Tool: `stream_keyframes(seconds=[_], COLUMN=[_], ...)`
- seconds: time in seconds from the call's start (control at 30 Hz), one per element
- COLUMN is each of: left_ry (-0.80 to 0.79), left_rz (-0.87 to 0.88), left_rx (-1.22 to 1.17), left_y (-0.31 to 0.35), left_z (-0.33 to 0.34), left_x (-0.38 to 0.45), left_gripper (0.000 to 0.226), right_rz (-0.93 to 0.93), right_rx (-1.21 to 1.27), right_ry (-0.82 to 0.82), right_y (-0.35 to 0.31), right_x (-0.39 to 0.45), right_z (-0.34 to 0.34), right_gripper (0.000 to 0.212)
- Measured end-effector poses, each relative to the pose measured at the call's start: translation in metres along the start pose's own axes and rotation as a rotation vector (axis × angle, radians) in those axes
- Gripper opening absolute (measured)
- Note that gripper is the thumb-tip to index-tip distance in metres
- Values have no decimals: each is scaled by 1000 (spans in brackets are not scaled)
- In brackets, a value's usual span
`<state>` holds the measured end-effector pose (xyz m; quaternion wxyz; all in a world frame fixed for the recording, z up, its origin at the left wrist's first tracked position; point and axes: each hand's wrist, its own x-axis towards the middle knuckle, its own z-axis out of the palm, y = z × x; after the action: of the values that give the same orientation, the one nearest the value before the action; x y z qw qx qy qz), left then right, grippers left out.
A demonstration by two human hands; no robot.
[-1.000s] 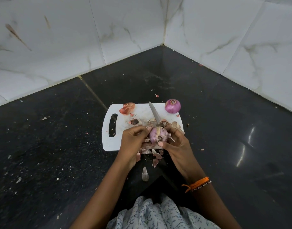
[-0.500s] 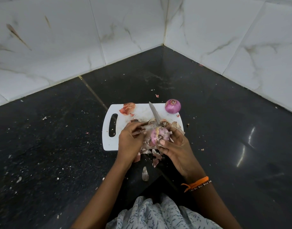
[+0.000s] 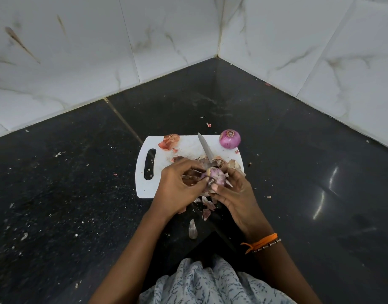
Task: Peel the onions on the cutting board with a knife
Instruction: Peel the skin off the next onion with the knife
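Dark speckled worktop, pretty crumby. White cutting board sits near its front edge, loose onion peels scattered just off the board's front side.

A home kitchen corner, by the look of it: white marble-veined wall tiles meet over a dark polished stone surface, where a white cutting board, a knife, a purple onion and scattered onion skins sit.

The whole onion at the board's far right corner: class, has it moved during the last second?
No. The whole onion sits at the cutting board far right corner, as before.
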<state>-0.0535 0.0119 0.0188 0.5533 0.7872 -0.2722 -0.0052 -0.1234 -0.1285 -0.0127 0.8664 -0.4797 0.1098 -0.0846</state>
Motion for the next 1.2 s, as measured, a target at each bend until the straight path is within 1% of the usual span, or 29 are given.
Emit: stream_keyframes(seconds=[0.17, 0.3, 0.4, 0.63, 0.7, 0.8, 0.87, 0.93, 1.0, 1.07, 1.2], left_ry=[-27, -33, -38, -19, -7, 15, 10, 2, -5, -14, -8], left_rz=[19, -15, -23, 7, 10, 1, -30, -78, -97, -80, -21], left_rx=[33, 48, 47, 158, 171, 145, 77, 0, -40, -43, 26], left_y=[-1, -2, -3, 0, 1, 1, 1, 0, -1, -1, -2], left_z=[-2, 0, 2, 6, 8, 9, 9, 8, 7, 6, 4], left_x=[0, 1, 1, -1, -1, -2, -1, 1, 2, 2, 1], left_gripper=[21, 15, 12, 18, 16, 8, 6, 10, 14, 14, 13], right_rz=[3, -21, -26, -43, -34, -38, -43, -44, -42, -37, -38], right_rx=[-78, -114, -185, -310, -327, -312, -263, -219, -205, -202, -233], right_ry=[40, 17, 47, 84, 102, 124, 133, 117, 103, 97, 113], right_y=[2, 2, 3, 4, 4, 5, 3, 2, 0, 0, 2], right_x=[1, 1, 1, 2, 2, 2, 0, -1, -1, -1, 0], right_z=[0, -1, -3, -2, -1, -1, -2, -3, -4, -4, -4], right_gripper=[44, 41, 43, 42, 43, 44, 41, 38, 40, 42, 37])
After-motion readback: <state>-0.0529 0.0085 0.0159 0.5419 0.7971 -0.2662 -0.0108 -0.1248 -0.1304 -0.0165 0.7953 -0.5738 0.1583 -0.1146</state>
